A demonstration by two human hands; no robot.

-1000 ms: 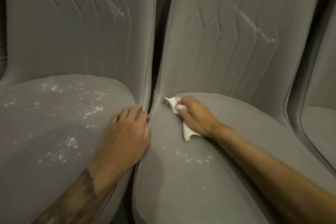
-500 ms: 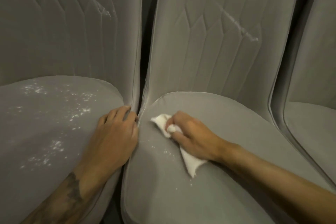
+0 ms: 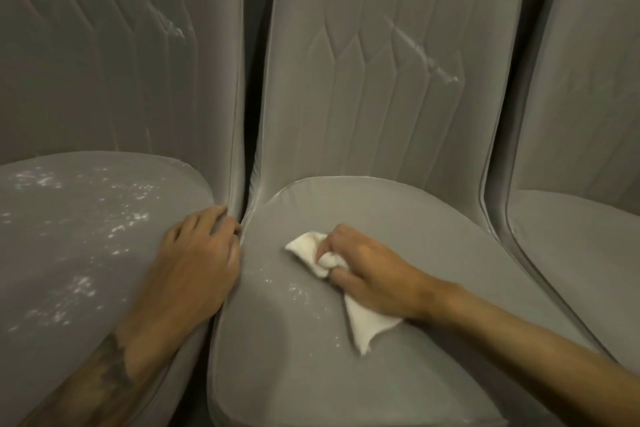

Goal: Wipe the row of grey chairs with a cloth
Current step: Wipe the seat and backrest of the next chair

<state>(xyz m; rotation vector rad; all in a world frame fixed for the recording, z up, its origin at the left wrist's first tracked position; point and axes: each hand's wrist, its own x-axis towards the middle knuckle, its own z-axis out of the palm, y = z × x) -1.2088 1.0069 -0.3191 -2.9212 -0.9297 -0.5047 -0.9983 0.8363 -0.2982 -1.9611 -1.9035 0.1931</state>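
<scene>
Three grey padded chairs stand side by side. My right hand (image 3: 370,276) grips a crumpled white cloth (image 3: 308,248) and presses it on the seat of the middle chair (image 3: 398,211); a tail of the cloth sticks out under my wrist. A few white specks (image 3: 298,291) lie on that seat just left of the cloth. My left hand (image 3: 195,263) rests flat, fingers apart, on the right edge of the left chair's seat (image 3: 86,229), which is scattered with white dust. White streaks mark both backrests.
A narrow dark gap (image 3: 247,135) runs between the left and middle chairs. The third grey chair (image 3: 581,236) stands at the right, close against the middle one. Tall backrests close off the far side.
My right hand has dragged the cloth from the seat's back left corner toward me and to the right across the middle seat. The left hand has stayed on the left chair's edge.
</scene>
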